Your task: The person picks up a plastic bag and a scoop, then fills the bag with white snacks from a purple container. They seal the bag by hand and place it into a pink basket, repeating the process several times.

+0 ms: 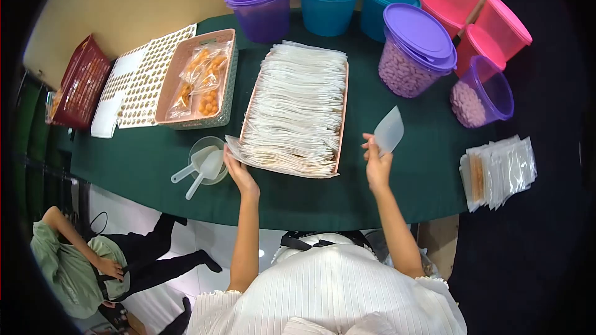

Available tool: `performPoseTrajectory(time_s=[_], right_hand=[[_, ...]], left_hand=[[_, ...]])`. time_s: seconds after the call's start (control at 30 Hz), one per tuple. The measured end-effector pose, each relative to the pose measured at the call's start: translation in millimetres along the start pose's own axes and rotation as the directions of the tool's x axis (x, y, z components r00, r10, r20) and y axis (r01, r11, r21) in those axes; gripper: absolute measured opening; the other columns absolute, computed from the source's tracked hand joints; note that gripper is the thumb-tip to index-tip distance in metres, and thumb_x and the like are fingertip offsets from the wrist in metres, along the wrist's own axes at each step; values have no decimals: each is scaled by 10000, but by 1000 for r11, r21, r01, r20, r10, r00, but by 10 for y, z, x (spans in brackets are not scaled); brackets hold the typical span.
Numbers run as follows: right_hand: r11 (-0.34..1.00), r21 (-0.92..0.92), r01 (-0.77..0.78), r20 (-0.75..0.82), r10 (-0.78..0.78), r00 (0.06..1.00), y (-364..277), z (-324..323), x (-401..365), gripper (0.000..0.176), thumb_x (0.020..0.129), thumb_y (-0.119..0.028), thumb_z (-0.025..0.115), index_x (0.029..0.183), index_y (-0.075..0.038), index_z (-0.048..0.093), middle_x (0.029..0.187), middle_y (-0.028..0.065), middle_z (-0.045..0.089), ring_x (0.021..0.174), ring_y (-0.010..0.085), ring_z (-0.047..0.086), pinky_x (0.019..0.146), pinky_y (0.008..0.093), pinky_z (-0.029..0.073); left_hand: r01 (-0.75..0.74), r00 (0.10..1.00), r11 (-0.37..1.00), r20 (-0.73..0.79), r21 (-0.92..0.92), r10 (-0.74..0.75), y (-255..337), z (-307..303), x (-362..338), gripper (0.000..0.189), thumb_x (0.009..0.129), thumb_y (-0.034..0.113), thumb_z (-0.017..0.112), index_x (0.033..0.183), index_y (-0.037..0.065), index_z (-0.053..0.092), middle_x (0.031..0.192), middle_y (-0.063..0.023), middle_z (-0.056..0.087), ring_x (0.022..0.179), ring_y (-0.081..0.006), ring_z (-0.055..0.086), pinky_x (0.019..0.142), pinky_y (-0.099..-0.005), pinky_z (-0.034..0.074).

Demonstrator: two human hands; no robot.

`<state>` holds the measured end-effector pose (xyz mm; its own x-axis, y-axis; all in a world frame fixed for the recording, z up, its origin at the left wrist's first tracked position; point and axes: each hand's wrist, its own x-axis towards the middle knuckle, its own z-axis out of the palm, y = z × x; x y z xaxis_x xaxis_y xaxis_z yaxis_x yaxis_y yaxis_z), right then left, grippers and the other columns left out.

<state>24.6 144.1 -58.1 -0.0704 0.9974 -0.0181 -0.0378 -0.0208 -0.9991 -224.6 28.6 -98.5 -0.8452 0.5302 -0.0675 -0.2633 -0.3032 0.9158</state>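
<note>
A translucent white scoop (390,130) is gripped by its handle in my right hand (377,167), blade pointing up and away from me, over the table right of the packet tray. My left hand (241,175) is at the near left corner of that tray, its fingers closed on the edge of a flat white packet (234,146) that sticks out from the rest. Tightly lined-up white packets (298,105) fill the pink tray (342,121). Just left of my left hand, two more scoops (210,166) rest in a clear round bowl (218,142).
A pink basket (162,102) with bagged orange pieces, sticker sheets (139,96) and a dark red basket (81,80) stand left. A lidded purple tub (413,65), an open purple tub (496,102) and plastic sleeves (501,170) are right. Stacked tubs (326,12) line the back. A person (81,260) is lower left.
</note>
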Motion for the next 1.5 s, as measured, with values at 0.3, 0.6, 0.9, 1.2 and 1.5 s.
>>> performPoseTrajectory(time_s=[0.3, 0.6, 0.9, 1.2, 1.5], right_hand=[[778, -329, 536, 309, -447, 839, -387, 283, 1601, 215, 816, -156, 491, 920, 4, 589, 746, 81, 574, 691, 165, 545, 623, 277, 409], [635, -685, 357, 553, 136, 822, -306, 1094, 2763, 347, 776, -291, 495, 937, 2, 589, 926, 233, 573, 947, 334, 537, 794, 368, 408], [640, -601, 479, 436, -239, 868, -151, 76, 1933, 253, 735, -176, 508, 799, 58, 579, 776, 271, 551, 777, 410, 541, 663, 428, 413], [915, -115, -387, 169, 402, 900, -379, -1021, -336, 244, 863, -93, 410, 906, 122, 518, 874, 175, 580, 803, 243, 590, 725, 342, 498], [505, 296, -811, 580, 580, 572, -263, -475, -587, 468, 880, -168, 406, 1267, -12, 195, 1178, 304, 372, 1091, 404, 409, 913, 472, 345]], left_hand=[[285, 955, 959, -80, -3, -284, 253, 558, -1293, 635, 846, 331, 464, 1321, 128, 94, 1381, -70, 87, 1237, -242, 197, 929, -354, 248], [-56, 980, 983, 199, 177, 20, -182, 940, -1506, 813, 799, 118, 537, 1309, -18, -81, 1378, -190, -11, 1286, -241, 1, 1024, -343, 57], [15, 998, 982, -56, 191, -5, 46, 489, -1238, 390, 879, 251, 394, 1084, -78, 432, 982, -104, 526, 882, -133, 472, 790, -251, 367], [385, 799, 738, 200, 554, -567, 770, 596, 473, 766, 794, 612, 322, 1047, -82, 524, 1023, -172, 551, 940, -223, 525, 856, -298, 378], [29, 616, 411, 308, 911, -726, 503, 1840, 1873, 941, 688, 736, 314, 1188, -56, 410, 1267, -225, 343, 1168, -320, 346, 947, -407, 290]])
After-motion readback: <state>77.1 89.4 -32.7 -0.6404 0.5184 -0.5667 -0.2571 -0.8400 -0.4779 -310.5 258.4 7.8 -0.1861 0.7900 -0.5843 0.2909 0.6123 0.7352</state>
